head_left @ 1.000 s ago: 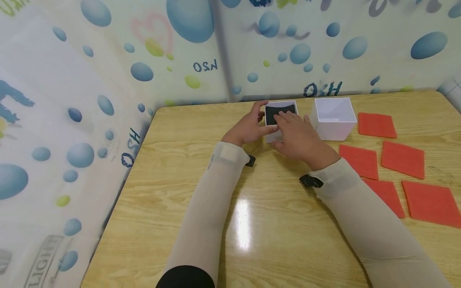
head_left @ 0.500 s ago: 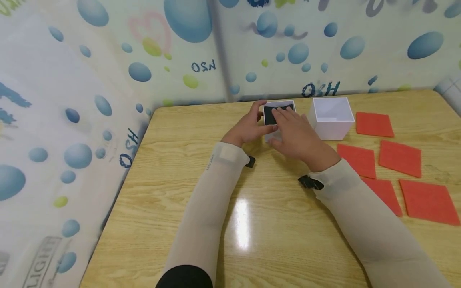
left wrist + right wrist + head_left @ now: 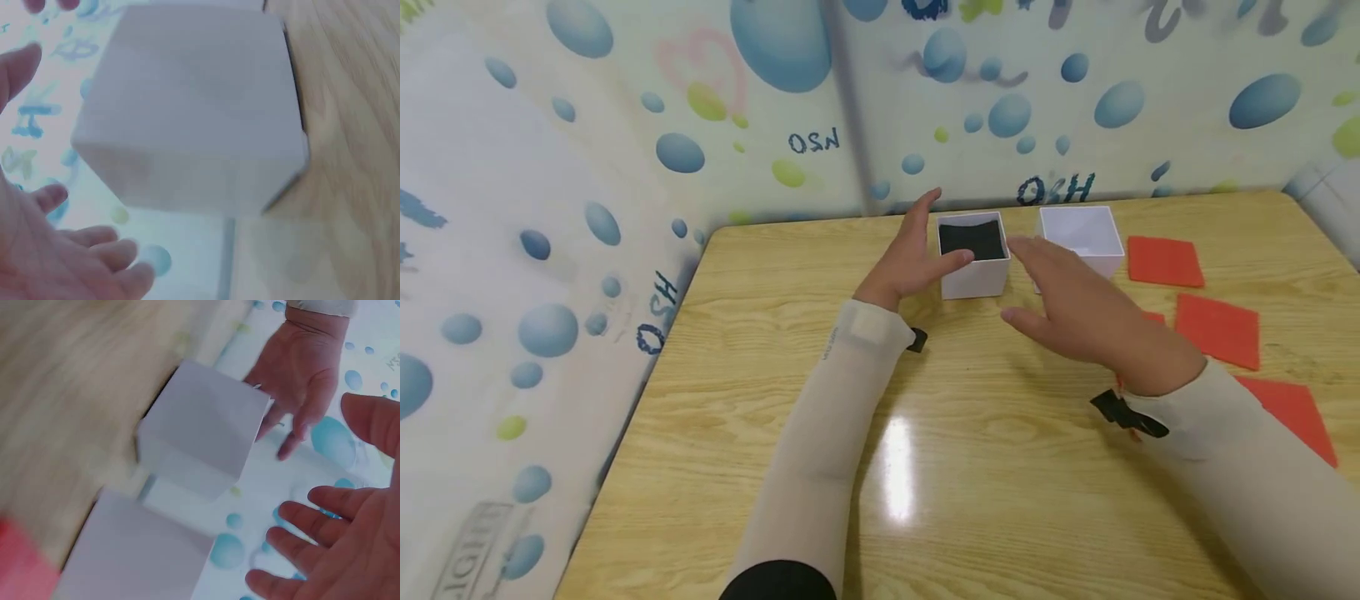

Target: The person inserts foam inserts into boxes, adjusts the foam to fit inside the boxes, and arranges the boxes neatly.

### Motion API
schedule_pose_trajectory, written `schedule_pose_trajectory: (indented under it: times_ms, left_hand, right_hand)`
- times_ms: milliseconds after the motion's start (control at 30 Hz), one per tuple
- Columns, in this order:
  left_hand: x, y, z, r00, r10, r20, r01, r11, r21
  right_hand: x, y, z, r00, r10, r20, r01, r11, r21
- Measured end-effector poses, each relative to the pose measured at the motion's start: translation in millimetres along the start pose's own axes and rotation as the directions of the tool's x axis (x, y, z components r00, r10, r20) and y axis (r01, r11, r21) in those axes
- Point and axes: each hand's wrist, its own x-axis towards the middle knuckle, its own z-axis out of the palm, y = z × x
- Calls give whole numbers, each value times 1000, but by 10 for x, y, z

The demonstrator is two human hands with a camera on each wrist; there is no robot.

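Black cloth pieces, or one folded piece [image 3: 972,239], lie inside an open-topped white box [image 3: 974,281] near the table's back edge. Beside that box, on its left, is my left hand [image 3: 901,265], thumb and fingers spread. A gap separates this hand from the box wall in the left wrist view. My right hand [image 3: 1075,310] hovers to the right of the box with straight fingers and holds nothing. Behind it stands a second open white box [image 3: 1078,229], its front partly covered by the hand. Both boxes also appear in the right wrist view, the black cloth hidden there.
Several red square cloths lie flat on the right of the wooden table [image 3: 760,375], among them a back one [image 3: 1165,261] and a middle one [image 3: 1217,331]. My right arm covers some of them. A wall covering with blue spots [image 3: 1116,104] rises behind the table.
My right hand has lifted off the black cloth and moved right, toward me, in front of the second box. My left hand's fingers have spread away from the box. The view has shifted slightly.
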Motion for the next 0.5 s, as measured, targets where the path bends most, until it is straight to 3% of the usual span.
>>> schedule_pose_trajectory:
  times_ms: [100,233,367,500]
  left_hand:
    - [-34,78,35,995,40,-92,-44,998,-35]
    - [-92,231,93,977,85,-197,-103,991,-82]
    - [-141,398,190,959,138,-248,-166,982,-94]
    - [-186,567,377,947,187,-261,-217,972,-93]
  right_hand:
    - [-166,138,-14,1000,21,11,-21,1000,22]
    - [-366,336,-12,999,33,-23,-32,999,39]
    - [-524,489,-25,997,49,-59,-45,997,63]
    - [-664,619,-36,996,50,-72,-43,995,90]
